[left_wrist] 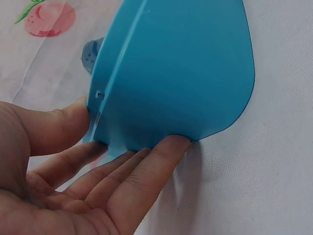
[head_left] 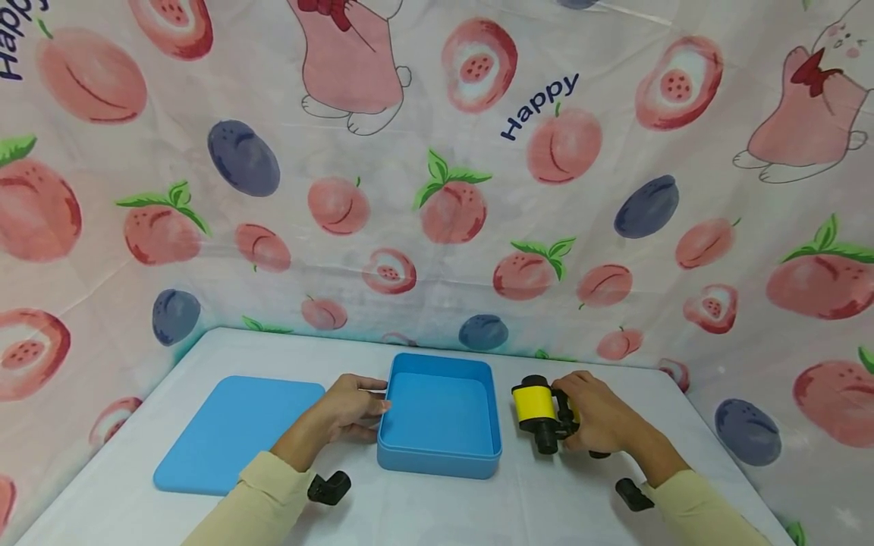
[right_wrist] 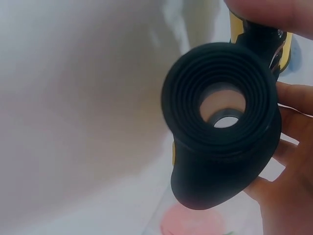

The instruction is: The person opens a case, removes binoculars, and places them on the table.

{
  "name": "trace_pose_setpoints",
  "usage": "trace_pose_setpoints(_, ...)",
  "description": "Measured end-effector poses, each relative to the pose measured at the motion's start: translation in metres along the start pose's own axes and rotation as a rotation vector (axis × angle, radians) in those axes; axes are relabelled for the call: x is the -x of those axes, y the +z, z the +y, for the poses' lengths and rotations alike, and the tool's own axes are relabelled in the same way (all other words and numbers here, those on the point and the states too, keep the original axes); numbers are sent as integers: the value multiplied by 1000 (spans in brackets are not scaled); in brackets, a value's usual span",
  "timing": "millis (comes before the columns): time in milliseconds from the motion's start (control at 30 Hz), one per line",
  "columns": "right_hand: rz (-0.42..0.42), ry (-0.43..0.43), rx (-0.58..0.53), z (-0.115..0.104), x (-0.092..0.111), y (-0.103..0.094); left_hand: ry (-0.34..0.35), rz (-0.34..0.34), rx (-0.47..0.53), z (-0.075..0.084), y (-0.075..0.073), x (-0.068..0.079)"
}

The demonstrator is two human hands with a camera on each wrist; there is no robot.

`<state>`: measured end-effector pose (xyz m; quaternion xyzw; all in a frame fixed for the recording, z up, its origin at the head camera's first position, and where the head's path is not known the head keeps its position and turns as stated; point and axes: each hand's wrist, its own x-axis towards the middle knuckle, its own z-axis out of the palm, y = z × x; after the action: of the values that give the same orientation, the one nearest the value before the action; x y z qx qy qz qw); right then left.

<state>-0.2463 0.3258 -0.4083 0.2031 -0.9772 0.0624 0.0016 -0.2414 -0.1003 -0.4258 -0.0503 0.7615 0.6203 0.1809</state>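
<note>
A blue rectangular box (head_left: 437, 470) stands uncovered on the white table, its inside bare. At its left wall is my left hand (head_left: 350, 409). The thumb (left_wrist: 63, 125) touches the rim, and the extended fingers (left_wrist: 146, 178) rest along the outer wall in the left wrist view. To the right of the box, my right hand (head_left: 597, 413) grips a pair of black and yellow binoculars (head_left: 535, 403) by one barrel. An eyecup (right_wrist: 220, 98) faces the right wrist camera. My palm and fingers hide part of the far barrel.
A flat blue lid (head_left: 239, 432) lies on the table (head_left: 519, 508) left of the box. Black wrist-worn pieces (head_left: 329, 487) show by both sleeves. A fruit-patterned cloth (head_left: 423, 303) hangs behind the table and along its sides.
</note>
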Motion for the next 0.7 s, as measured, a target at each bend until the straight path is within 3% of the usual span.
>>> trace_pose_setpoints(700,-2,-6,7,1,0,8,1,3,-4,-1,1,0)
